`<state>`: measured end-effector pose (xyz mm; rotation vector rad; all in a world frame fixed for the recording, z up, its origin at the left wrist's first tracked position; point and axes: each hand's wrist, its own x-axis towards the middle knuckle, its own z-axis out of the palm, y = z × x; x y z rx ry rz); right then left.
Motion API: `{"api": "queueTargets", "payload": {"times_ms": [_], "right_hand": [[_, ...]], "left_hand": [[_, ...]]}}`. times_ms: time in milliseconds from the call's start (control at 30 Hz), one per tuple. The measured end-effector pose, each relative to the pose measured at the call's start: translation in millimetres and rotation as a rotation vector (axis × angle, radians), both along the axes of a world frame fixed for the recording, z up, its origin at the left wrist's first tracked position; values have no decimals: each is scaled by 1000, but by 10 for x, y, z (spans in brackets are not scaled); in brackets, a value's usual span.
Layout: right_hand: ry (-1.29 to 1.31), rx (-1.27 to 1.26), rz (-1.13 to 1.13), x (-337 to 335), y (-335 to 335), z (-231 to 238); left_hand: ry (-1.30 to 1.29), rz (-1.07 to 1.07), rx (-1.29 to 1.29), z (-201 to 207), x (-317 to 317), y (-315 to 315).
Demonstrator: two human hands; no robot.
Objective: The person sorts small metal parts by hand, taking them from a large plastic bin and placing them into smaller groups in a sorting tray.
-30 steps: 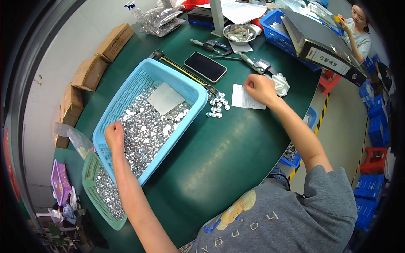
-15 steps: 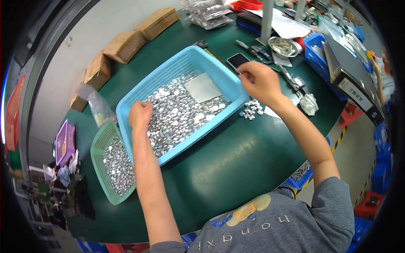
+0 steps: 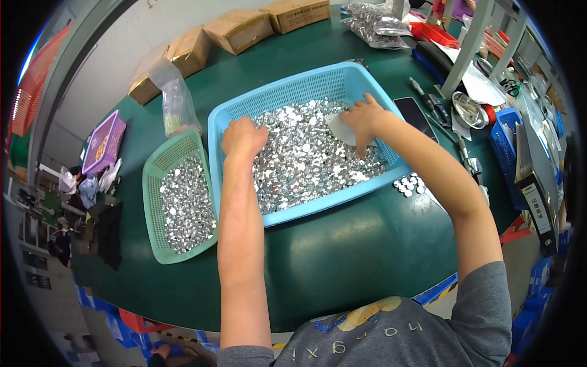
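A light blue plastic basket [image 3: 281,104] sits on the green table and holds a heap of small shiny silver parts [image 3: 306,165]. My left hand [image 3: 243,137] rests on the heap near the basket's left wall, fingers curled into the parts. My right hand [image 3: 365,116] reaches into the right side of the basket, its fingers spread over a grey card [image 3: 338,129] that lies on the parts. A small cluster of silver parts [image 3: 408,183] lies on the table just outside the basket's right corner.
A green basket [image 3: 160,165] with more silver parts stands left of the blue one. Cardboard boxes [image 3: 238,29] line the far edge, with a clear bag [image 3: 175,101] and a purple box [image 3: 103,142]. A phone [image 3: 417,115], tools, a metal bowl [image 3: 468,110] and a blue bin [image 3: 504,144] lie at the right.
My right hand has moved from the table beside the small cluster into the blue basket, onto the grey card. My left hand has stayed in the parts. The view has shifted.
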<state>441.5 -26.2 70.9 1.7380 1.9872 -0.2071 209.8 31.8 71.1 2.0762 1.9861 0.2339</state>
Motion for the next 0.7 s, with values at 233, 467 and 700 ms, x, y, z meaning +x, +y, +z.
{"api": "queueTargets", "payload": {"times_ms": [233,467,700], "right_hand": [[446,102,101,-228,85,41],[658,162,124,-242,39,-151],[954,134,56,-283,122,-251]], "left_hand": [[-246,-477,54,-179,151,-28],[-108,-700,80,-149,195,-173],[-214,-717,12,-167,314,-203]]}}
